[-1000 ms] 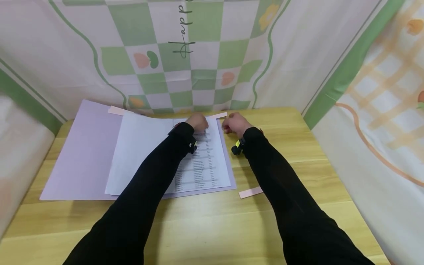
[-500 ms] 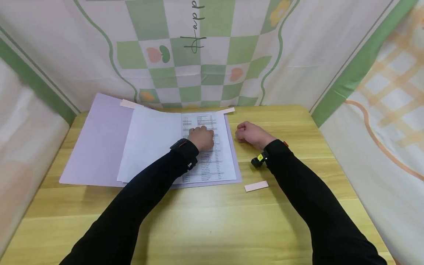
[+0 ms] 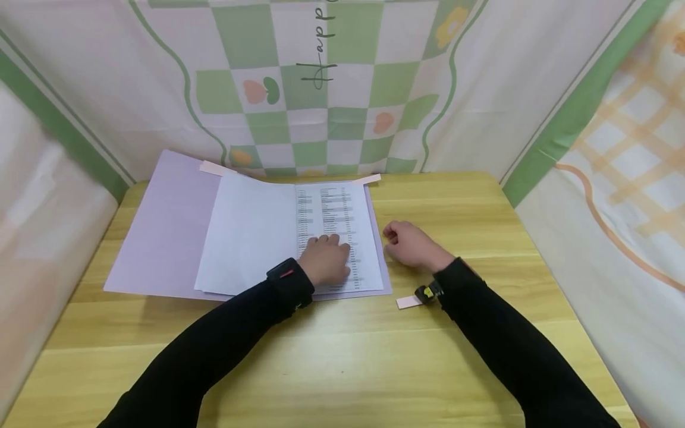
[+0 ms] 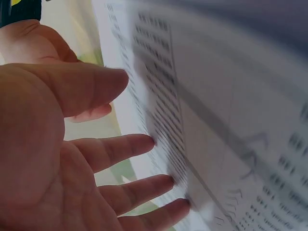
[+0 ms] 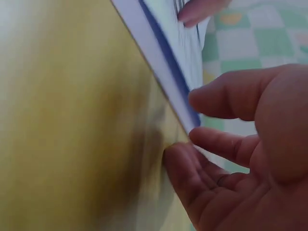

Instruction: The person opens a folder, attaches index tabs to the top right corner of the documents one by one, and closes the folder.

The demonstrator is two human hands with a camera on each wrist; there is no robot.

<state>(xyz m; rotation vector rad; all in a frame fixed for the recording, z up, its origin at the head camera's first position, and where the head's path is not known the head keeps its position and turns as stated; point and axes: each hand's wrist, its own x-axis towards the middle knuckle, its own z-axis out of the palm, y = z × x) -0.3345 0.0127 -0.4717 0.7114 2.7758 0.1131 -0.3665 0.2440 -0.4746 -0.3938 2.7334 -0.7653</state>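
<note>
An open lilac folder (image 3: 155,238) lies on the wooden table, holding printed sheets (image 3: 339,214) on its right side. A turned white page (image 3: 251,232) lies blank side up over the fold. My left hand (image 3: 325,260) rests its fingertips on the lower part of the printed list; in the left wrist view the fingers (image 4: 144,195) are nearly straight and spread. Just beyond the folder's right edge is my right hand (image 3: 412,245), its fingers loosely bent. The right wrist view shows a gap between thumb and index finger (image 5: 224,143), with the folder edge close by.
Pink paper strips stick out at the top, one strip (image 3: 213,168) by the turned page and another strip (image 3: 368,179) at the upper right corner. A loose pink strip (image 3: 408,302) lies on the table (image 3: 342,362) below my right wrist. A patterned curtain (image 3: 342,89) hangs behind.
Both hands have moved from the folder's top edge toward the person, the left sliding down over the printed page and the right down alongside the folder. The folder stays open.
</note>
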